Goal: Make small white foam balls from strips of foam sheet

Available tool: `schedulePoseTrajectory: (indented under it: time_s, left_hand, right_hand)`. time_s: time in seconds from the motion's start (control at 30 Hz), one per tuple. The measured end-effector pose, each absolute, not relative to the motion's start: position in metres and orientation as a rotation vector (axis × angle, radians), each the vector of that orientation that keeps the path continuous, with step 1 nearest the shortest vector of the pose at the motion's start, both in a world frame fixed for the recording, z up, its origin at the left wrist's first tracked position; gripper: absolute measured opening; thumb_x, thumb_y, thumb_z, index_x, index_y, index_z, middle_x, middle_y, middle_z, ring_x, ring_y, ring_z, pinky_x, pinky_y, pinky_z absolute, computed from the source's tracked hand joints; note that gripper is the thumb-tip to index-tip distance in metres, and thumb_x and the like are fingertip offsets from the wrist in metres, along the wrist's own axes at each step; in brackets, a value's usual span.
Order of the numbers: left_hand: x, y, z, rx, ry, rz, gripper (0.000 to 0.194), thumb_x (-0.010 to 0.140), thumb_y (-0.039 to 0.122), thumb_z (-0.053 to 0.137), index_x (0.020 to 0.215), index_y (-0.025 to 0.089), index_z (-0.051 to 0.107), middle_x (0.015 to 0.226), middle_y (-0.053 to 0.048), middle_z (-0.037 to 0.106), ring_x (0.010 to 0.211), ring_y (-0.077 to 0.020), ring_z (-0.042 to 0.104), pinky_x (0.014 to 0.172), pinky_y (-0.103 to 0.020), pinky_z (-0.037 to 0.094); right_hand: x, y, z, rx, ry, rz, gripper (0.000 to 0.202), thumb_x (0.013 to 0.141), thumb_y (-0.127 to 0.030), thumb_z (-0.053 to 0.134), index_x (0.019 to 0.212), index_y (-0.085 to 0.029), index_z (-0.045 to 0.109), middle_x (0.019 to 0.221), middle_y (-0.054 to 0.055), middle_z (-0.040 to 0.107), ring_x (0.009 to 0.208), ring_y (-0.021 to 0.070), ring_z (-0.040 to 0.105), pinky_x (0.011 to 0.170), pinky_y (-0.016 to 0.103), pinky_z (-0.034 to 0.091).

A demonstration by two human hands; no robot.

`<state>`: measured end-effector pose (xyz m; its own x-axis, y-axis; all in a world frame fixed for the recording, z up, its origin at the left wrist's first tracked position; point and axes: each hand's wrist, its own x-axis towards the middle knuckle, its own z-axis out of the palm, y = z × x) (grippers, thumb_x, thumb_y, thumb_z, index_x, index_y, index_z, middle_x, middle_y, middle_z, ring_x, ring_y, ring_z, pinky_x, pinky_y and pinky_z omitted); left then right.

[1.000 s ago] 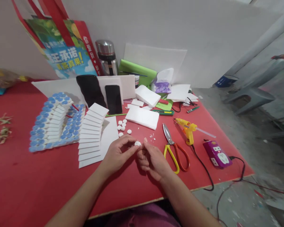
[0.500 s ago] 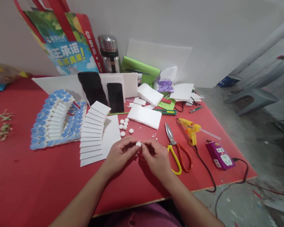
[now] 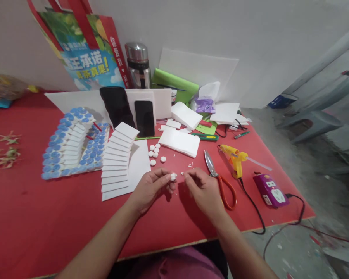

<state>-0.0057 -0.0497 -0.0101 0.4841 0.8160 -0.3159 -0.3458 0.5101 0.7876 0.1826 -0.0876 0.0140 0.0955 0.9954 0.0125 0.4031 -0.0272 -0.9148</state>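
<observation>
A small white round piece [image 3: 173, 177] is pinched between the thumb and fingers of my left hand [image 3: 154, 188]. Just to its right, my right hand [image 3: 203, 190] is closed in a pinch, apart from the piece. A tiny white scrap [image 3: 182, 174] shows at its fingertips; whether they grip it I cannot tell. Beyond my left hand lie several similar white rounds [image 3: 155, 154]. Orange-handled scissors [image 3: 211, 164] lie beside my right hand, which partly covers them. White scraps [image 3: 190, 165] are scattered in front of it on the red table [image 3: 75, 217].
On the left stand a stepped white stair piece [image 3: 116, 162] and a blue-and-white model [image 3: 72, 143]. White boards [image 3: 180, 141], two phones [image 3: 144, 118] and a steel flask [image 3: 138, 64] are behind. At right are a yellow glue gun [image 3: 235, 159] and a purple power socket [image 3: 270, 190] with cords.
My right hand has drawn away to the right from the white round piece, now covering the scissors' yellow handle. My left hand still holds the piece. The view has shifted slightly.
</observation>
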Motion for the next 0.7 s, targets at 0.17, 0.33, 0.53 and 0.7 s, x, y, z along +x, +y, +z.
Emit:
schedulePoseTrajectory:
  time_s: [0.17,0.33,0.53,0.7]
  left_hand:
    - [-0.009,-0.045,-0.005,0.531,0.772,0.827,0.028,0.078,0.032,0.09,0.088,0.011,0.074,0.075,-0.005,0.073,0.061,-0.0096,0.064,0.056,-0.018,0.055]
    - [-0.008,-0.044,-0.005,0.444,0.751,0.862,0.025,0.075,0.026,0.092,0.088,0.011,0.077,0.084,-0.006,0.076,0.064,-0.0088,0.066,0.06,-0.017,0.057]
    - [-0.009,-0.04,0.003,0.418,0.757,0.834,0.017,0.082,0.021,0.085,0.089,0.008,0.077,0.085,-0.008,0.076,0.065,-0.0086,0.067,0.061,-0.016,0.059]
    - [-0.008,-0.022,0.017,0.435,0.728,0.862,0.009,0.083,0.015,0.082,0.087,0.009,0.077,0.087,-0.009,0.077,0.07,-0.0093,0.068,0.065,-0.016,0.06]
  right_hand:
    - [0.238,-0.108,0.013,-2.114,-1.898,0.156,0.033,0.098,-0.042,0.061,0.117,-0.016,0.066,0.099,0.013,0.07,0.081,0.0264,0.068,0.071,0.035,0.047]
    - [0.259,-0.122,0.004,-2.278,-2.132,-0.072,0.038,0.096,-0.03,0.061,0.129,-0.012,0.06,0.096,0.014,0.063,0.087,0.0307,0.066,0.079,0.038,0.046]
    - [0.251,-0.117,0.008,-2.562,-2.1,0.069,0.033,0.087,-0.018,0.058,0.119,-0.009,0.06,0.089,0.017,0.067,0.073,0.0294,0.068,0.062,0.032,0.033]
    - [0.261,-0.12,0.005,-2.532,-1.983,0.228,0.035,0.089,-0.02,0.058,0.123,-0.013,0.057,0.085,0.012,0.073,0.071,0.0288,0.07,0.059,0.032,0.032]
